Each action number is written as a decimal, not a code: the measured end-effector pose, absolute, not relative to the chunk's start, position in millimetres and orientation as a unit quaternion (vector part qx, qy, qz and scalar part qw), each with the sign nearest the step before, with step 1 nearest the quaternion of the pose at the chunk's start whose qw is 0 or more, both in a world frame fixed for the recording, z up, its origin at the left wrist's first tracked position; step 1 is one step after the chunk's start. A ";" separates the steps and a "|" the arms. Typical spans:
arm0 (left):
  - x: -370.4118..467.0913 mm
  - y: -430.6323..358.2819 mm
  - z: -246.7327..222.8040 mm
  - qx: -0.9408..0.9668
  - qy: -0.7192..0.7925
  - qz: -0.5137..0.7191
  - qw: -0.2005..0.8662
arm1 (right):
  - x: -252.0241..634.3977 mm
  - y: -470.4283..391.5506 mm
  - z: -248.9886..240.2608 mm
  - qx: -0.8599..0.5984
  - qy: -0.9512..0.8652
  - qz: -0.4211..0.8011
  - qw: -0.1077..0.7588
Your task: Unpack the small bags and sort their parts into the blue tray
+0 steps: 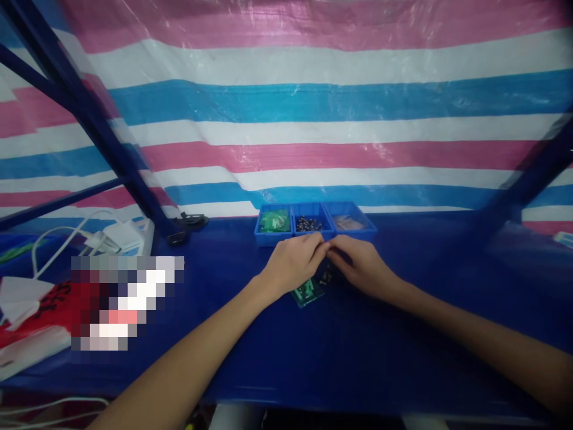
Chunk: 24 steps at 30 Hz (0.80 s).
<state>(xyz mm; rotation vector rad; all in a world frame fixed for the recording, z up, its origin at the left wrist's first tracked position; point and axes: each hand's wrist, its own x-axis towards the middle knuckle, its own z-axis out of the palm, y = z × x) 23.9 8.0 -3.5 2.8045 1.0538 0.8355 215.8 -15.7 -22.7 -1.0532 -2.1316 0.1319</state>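
My left hand and my right hand meet fingertip to fingertip just in front of three joined blue bins. Both are pinched closed; whatever is between the fingertips is too small to make out. Green packets fill the left bin, small dark and shiny metal pieces lie in the middle one, and pale flat pieces are in the right one. Partly under my left hand, a green packet lies on the blue table. Beside it, between the hands, are a few small metal pieces.
The blue table ends at a near edge. At the left are a red bag, white cables, a white power strip and a dark object. Blue frame bars slant at both sides before a striped sheet.
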 end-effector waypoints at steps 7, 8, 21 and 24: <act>22.8 6.1 -4.5 0.894 0.339 0.293 0.013 | 215.6 -16.4 -19.9 -0.428 -0.813 0.070 0.388; 22.6 6.2 -4.7 0.894 0.335 0.296 0.008 | 215.6 -16.5 -19.5 -0.428 -0.814 0.067 0.387; 22.7 6.9 -7.4 0.909 0.318 0.268 -0.021 | 216.9 -18.8 -19.0 -0.430 -0.818 0.025 0.380; 23.3 5.8 -7.2 0.910 0.324 0.257 -0.027 | 218.3 -18.3 -19.7 -0.443 -0.806 0.018 0.392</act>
